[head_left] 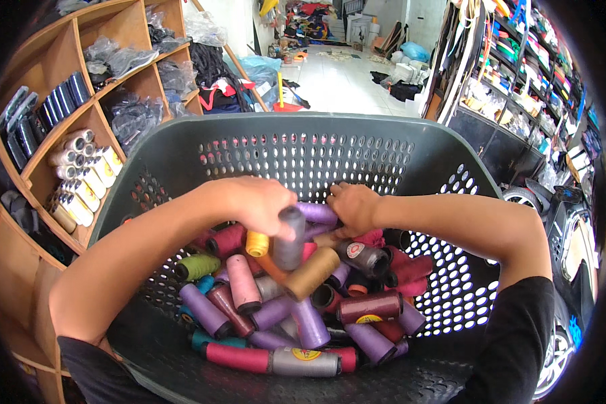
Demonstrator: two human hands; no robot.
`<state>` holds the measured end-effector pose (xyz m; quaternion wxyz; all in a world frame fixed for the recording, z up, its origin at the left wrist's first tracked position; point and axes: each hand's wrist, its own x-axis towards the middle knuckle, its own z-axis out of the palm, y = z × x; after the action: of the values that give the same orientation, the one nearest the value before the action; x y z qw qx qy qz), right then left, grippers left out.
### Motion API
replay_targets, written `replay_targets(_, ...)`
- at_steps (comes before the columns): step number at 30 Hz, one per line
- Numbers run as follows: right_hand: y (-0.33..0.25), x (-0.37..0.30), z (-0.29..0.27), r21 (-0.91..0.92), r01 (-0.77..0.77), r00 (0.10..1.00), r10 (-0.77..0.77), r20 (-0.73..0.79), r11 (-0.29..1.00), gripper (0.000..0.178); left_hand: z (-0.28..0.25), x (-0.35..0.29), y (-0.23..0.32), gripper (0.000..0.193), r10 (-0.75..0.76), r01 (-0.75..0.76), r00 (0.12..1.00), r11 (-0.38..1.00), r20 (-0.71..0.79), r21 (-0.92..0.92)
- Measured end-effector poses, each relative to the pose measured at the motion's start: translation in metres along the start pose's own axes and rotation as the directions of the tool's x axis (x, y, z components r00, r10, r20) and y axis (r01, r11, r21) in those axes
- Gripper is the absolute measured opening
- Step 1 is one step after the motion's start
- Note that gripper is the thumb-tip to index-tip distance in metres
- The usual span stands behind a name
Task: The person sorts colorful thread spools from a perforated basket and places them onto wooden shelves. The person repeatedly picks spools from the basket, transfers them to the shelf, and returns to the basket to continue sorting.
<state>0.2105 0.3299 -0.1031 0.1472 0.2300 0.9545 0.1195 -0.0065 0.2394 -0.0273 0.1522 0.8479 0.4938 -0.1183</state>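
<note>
A big dark grey plastic basket (pixel 303 124) with perforated walls stands in front of me, holding a heap of thread spools in many colours. My left hand (pixel 266 205) is closed around a grey thread spool (pixel 289 242), slightly blurred and upright above the heap. Just beside it is a small yellow spool (pixel 256 244); whether this hand grips that too I cannot tell. My right hand (pixel 355 209) reaches into the far side of the heap, fingers curled by a purple spool (pixel 316 213) and a tan one (pixel 326 240). Its fingertips are partly hidden. A golden-brown spool (pixel 313 274) lies below.
On the left, wooden shelves (pixel 40 158) hold white spools (pixel 87 178), dark rolls and plastic-wrapped goods. Crowded racks (pixel 518 87) line the right, with a parked motorbike (pixel 569 249) below them. Bags and cloth lie farther off on the white tiled floor (pixel 340 81).
</note>
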Motion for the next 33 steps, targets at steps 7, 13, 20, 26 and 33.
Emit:
replay_targets(7, -0.002, 0.001, 0.01, 0.174, -0.065, 0.972, 0.022, 0.235, 0.983, 0.068, 0.038, 0.002, -0.006, 0.069, -0.169, 0.207, 0.974, 0.933, -0.148, 0.293)
replay_targets(13, -0.004, 0.0, 0.012, 0.233, -0.081, 0.978, 0.031, 0.208, 0.969, 0.07, 0.04, -0.003, 0.001, 0.094, -0.388, 0.36, 0.912, 0.913, 0.132, 0.192)
replay_targets(20, -0.004, -0.002, 0.015, 0.255, -0.067, 0.984, 0.021, 0.178, 0.965, 0.068, 0.047, -0.005, -0.002, 0.09, -0.314, 0.289, 0.945, 0.933, 0.093, 0.216)
replay_targets(26, -0.001, 0.0, 0.018, 0.292, -0.037, 0.994, 0.004, 0.112, 0.956, 0.073, 0.044, -0.006, -0.019, 0.061, -0.22, 0.179, 0.973, 0.913, 0.074, 0.367)
replay_targets(33, -0.005, 0.0, 0.014, 0.267, -0.072, 0.983, 0.024, 0.181, 0.961, 0.077, 0.055, 0.001, -0.026, 0.048, -0.249, 0.223, 0.968, 0.884, 0.01, 0.411)
